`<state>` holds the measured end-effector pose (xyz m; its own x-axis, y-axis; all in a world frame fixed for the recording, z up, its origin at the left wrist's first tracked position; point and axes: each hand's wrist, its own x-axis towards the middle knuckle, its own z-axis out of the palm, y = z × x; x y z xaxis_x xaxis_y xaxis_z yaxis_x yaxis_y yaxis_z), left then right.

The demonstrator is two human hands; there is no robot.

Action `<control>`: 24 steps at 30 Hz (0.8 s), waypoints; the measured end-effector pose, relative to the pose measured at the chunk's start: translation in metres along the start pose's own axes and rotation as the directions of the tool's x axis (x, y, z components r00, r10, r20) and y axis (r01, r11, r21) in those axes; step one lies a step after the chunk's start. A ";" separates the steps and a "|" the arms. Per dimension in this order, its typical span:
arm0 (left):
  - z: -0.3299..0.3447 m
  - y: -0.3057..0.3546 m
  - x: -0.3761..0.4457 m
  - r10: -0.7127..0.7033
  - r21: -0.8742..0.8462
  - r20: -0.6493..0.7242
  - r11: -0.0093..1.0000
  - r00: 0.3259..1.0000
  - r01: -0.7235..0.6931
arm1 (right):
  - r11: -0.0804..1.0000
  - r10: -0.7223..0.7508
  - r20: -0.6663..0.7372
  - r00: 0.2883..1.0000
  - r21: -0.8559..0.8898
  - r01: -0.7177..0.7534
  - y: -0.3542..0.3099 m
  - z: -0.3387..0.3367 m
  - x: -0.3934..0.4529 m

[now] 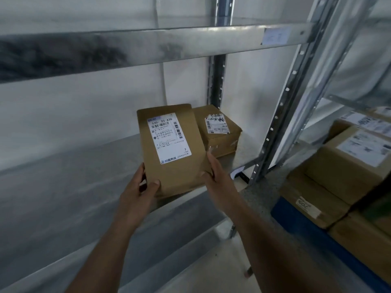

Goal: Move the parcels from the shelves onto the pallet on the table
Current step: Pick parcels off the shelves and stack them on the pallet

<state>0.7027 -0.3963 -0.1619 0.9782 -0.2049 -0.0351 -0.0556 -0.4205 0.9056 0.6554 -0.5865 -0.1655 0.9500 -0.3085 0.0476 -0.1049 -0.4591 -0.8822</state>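
Observation:
A brown cardboard parcel (179,172) with a white shipping label lies at the front of the metal shelf (63,187), near its right end. My left hand (137,193) grips its near left corner, thumb on top. My right hand (215,172) holds its right edge, fingers along the side. A second, smaller parcel (220,142) with a crumpled label sits behind it on the same shelf, by the rear upright. At the right, several parcels (349,166) are stacked on a blue pallet (306,227).
An upper shelf beam (148,47) crosses overhead. Perforated steel uprights (281,115) stand at the shelf's right end, between the shelf and the pallet. A white wall closes the back. A lower shelf (169,240) shows beneath, and pale floor (232,271) lies between my arms.

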 end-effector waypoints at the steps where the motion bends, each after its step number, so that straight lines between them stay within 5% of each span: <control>1: 0.001 0.001 -0.013 0.013 -0.013 0.005 1.000 1.000 -0.013 | 1.000 -0.010 -0.008 1.000 0.001 0.010 0.001 -0.004 -0.014; 13: 0.049 0.043 -0.128 0.201 -0.078 0.193 0.979 0.960 -0.190 | 0.996 0.041 -0.311 0.949 0.088 -0.014 0.010 -0.079 -0.180; 24: 0.135 0.107 -0.223 0.412 -0.220 0.392 0.910 0.823 -0.351 | 0.998 0.016 -0.663 0.748 -0.039 -0.056 0.025 -0.174 -0.311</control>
<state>0.4515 -0.5146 -0.1139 0.7037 -0.6878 0.1783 -0.3495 -0.1165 0.9297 0.3067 -0.6467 -0.1208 0.5141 -0.7906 0.3326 -0.1692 -0.4736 -0.8643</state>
